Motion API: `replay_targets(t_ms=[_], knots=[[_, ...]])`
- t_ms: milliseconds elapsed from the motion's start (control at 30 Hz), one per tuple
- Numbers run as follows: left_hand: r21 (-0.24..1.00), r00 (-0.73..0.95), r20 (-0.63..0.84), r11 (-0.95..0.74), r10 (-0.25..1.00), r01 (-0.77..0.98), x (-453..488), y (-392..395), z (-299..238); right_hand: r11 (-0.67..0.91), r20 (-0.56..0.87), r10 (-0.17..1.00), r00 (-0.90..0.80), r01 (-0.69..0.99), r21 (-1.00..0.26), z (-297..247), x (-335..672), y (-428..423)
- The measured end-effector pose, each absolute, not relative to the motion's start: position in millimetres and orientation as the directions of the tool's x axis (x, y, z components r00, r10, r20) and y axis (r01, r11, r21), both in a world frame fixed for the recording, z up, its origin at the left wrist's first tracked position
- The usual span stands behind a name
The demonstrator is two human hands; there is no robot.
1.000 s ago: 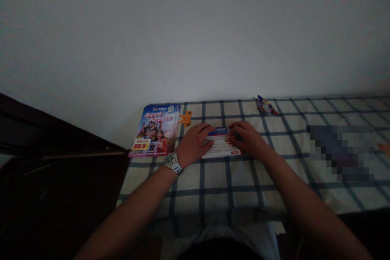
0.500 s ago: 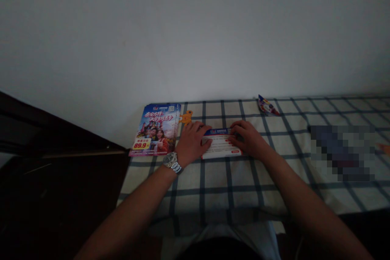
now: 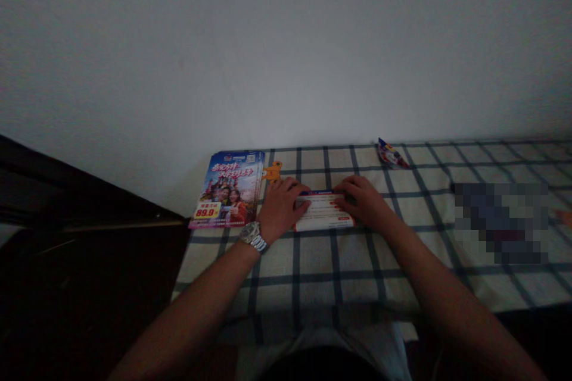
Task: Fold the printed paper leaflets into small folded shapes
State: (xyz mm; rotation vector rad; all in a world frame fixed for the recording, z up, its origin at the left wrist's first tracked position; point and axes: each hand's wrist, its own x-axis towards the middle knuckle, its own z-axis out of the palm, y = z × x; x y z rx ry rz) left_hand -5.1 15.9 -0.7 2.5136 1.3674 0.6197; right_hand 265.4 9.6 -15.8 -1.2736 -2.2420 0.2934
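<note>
A folded leaflet, white with red print, lies flat on the checked tablecloth. My left hand, with a metal watch on its wrist, rests flat on the leaflet's left end, fingers stretched out. My right hand presses on the leaflet's right end with the fingers curled down onto the paper. Neither hand lifts the leaflet off the cloth.
A stack of colourful flyers lies at the cloth's left edge, with a small orange figure beside it. A small folded paper piece sits by the wall. A blurred patch covers the right side. Dark furniture stands left.
The leaflet's far blue edge has been folded or pressed down, so the sheet looks shorter. Both hands have shifted slightly along it, staying on its two ends.
</note>
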Motion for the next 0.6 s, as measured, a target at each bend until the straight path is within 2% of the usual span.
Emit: replay_targets(t_ms=[600], knots=[[0.410, 0.460, 0.257, -0.527, 0.850, 0.745, -2.9, 18.0, 0.1, 0.501, 0.324, 0.863, -0.388, 0.739, -0.450, -12.0, 262.3, 9.9]])
